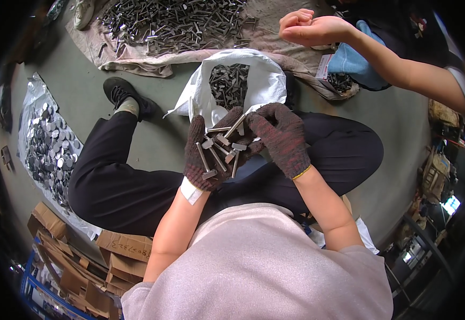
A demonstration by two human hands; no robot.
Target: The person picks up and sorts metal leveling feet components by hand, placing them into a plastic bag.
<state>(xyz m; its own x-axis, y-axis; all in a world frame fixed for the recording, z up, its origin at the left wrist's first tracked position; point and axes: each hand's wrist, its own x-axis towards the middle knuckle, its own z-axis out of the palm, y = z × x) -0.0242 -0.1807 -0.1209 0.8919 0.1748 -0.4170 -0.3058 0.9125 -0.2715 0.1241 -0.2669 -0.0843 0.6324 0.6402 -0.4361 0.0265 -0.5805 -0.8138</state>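
1. The left hand (209, 160), in a dark brown knitted glove, is palm up and cupped, its thumb standing apart from the fingers.
2. Several loose metal bolts (229, 155) with blocky heads lie across that palm, pointing different ways.
3. The right hand (283, 136), gloved alike, bends in from the right; its fingertips gather beside the far end of one long bolt (236, 126). Whether they pinch it, I cannot tell.
4. A white strip (191, 190) wraps the left wrist.
5. Just beyond the hands, a white bag (268, 80) stands open on the floor (147, 143), with many similar bolts (227, 88) inside.
6. Farther off, a large heap of bolts (173, 24) covers part of a pale cloth (136, 65).
7. On the left, round metal discs (56, 144) are scattered over a plastic sheet (35, 90).
8. At the near left are pieces of cardboard (128, 248).
9. At the far right, another person's bare hand (313, 30) is loosely curled above the cloth, well apart from the gloved pair.
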